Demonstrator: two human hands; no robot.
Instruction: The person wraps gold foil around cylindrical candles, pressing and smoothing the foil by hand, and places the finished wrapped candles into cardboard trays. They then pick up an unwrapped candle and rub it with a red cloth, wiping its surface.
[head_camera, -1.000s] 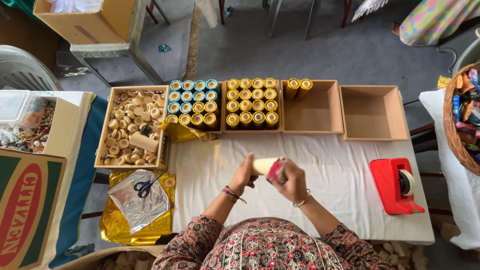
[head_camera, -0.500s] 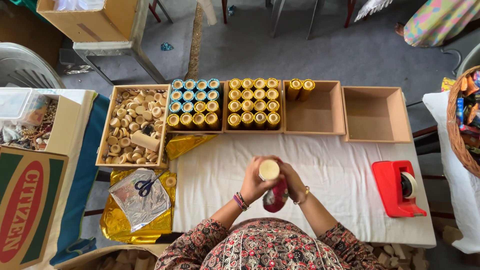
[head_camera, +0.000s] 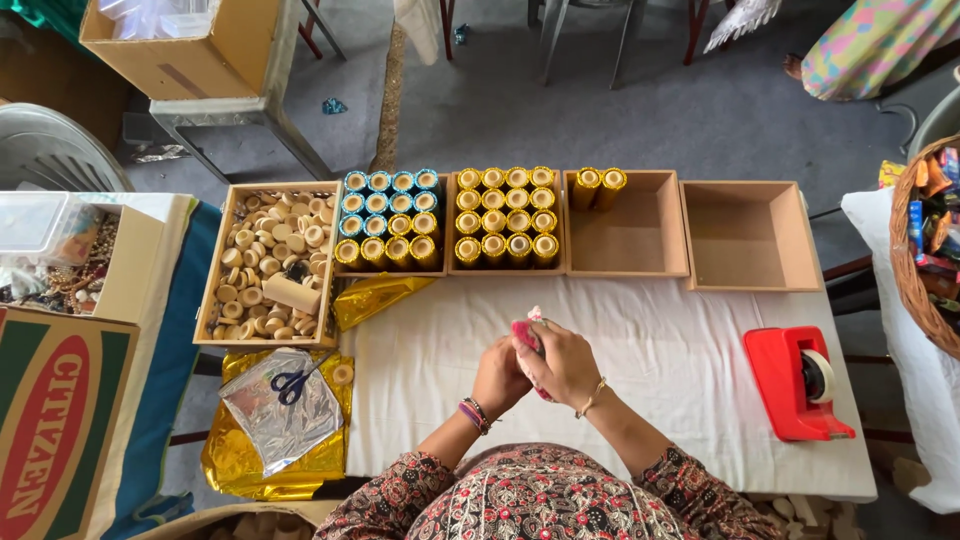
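Both hands, left hand (head_camera: 497, 377) and right hand (head_camera: 561, 362), close together around a pink wrapped piece (head_camera: 524, 335) (perhaps foil) mid-tabletop (head_camera: 680, 360), bare cloth either side, boxes (head_camera: 625, 225) lining the far edge.

My hands (head_camera: 535, 365) work over open white cloth (head_camera: 660, 340), with free room at three o'clock as far as the red tape dispenser (head_camera: 797, 383). At twelve o'clock a row of wooden boxes (head_camera: 625, 225) walls off the table's far edge. At nine o'clock, gold foil (head_camera: 375, 297), scissors (head_camera: 292, 384) and a tray of wooden pieces (head_camera: 268, 262) crowd the way.
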